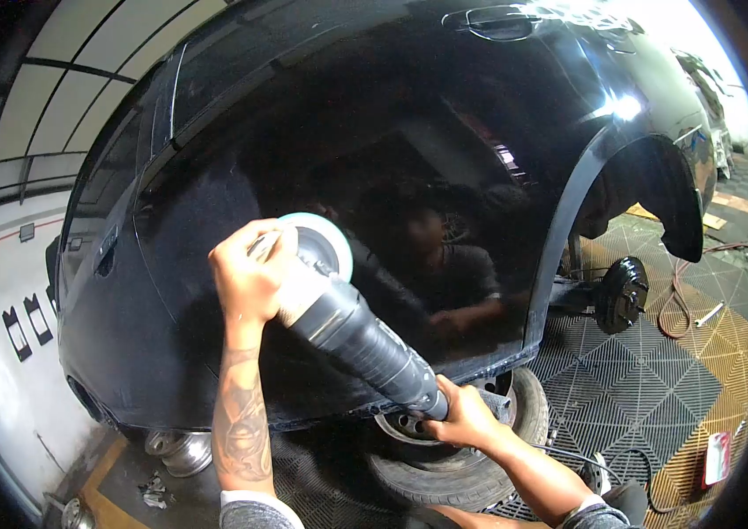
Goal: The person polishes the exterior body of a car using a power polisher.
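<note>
A black polishing machine [361, 339] runs diagonally across the middle of the view. My left hand [255, 264] is closed around its head end, beside the round pad. The pad [325, 240] has a pale rim and lies against or very near the glossy black car door [374, 167]; the exact contact is hidden. Lower right, my right hand [464, 414] is wrapped round the rear end of the machine's body. A dark cord [559, 451] trails to the right behind that hand. The door reflects a person and some lights.
A tyre [528, 414] lies flat beneath the car's sill. The open wheel arch shows a bare hub [623, 295] at right. Metal rims [184, 451] sit lower left. A hose [676, 304] and a red-and-white box [716, 458] are on the tiled floor.
</note>
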`<state>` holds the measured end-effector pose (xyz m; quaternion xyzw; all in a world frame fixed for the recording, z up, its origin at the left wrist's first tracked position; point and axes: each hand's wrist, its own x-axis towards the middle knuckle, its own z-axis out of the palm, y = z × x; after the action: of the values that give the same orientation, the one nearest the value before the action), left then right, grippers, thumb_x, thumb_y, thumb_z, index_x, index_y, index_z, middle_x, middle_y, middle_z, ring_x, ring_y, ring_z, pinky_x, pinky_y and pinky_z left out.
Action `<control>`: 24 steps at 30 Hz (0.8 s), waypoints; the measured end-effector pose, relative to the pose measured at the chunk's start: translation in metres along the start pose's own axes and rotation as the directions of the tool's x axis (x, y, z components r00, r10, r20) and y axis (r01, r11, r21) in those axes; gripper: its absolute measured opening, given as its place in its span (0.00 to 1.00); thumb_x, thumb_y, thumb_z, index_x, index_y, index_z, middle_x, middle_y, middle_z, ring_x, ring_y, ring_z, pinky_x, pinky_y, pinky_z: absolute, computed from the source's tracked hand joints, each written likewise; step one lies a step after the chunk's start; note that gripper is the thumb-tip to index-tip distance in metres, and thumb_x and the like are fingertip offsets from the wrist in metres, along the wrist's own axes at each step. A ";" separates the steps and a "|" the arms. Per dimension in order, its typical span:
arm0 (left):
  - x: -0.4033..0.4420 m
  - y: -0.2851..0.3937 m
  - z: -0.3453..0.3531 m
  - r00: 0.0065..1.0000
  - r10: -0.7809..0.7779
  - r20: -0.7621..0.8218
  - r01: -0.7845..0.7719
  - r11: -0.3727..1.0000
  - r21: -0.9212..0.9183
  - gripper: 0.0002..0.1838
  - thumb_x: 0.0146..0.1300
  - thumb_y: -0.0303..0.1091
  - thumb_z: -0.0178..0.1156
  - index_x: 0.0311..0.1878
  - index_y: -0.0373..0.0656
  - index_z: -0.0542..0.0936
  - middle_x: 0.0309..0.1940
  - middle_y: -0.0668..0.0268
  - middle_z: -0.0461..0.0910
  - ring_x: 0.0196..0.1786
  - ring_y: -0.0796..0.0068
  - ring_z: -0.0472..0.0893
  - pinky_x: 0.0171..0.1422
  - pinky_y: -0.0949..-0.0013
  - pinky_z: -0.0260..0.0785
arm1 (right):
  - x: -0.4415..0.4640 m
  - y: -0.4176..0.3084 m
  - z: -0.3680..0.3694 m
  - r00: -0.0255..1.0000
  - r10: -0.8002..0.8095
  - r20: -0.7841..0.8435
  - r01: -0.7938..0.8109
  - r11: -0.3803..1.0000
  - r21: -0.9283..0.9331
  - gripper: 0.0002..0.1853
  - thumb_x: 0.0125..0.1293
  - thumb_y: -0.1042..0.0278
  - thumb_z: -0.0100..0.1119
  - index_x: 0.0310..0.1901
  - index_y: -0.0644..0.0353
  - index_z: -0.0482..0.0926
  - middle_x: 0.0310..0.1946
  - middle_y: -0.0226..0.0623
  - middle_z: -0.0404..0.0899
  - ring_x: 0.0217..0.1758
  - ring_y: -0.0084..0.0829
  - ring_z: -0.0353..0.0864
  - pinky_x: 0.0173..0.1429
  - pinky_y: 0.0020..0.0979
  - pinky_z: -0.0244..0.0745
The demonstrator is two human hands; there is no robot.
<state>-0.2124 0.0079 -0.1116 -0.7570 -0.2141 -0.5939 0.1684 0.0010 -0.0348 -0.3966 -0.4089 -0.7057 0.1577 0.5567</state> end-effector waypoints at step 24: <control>0.017 0.133 0.153 0.969 0.135 0.207 -0.116 0.988 -0.098 0.10 0.59 0.33 0.70 0.36 0.34 0.86 0.28 0.64 0.86 0.34 0.79 0.84 0.42 0.70 0.76 | -0.096 0.042 -0.108 0.966 0.125 -0.228 -0.100 0.988 0.118 0.29 0.47 0.66 0.71 0.54 0.60 0.78 0.36 0.55 0.85 0.45 0.55 0.87 0.51 0.44 0.81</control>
<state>-0.0128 -0.0255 -0.1319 -0.8349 -0.1571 -0.5059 0.1493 0.1209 -0.1061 -0.4520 -0.4340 -0.6012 0.1769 0.6472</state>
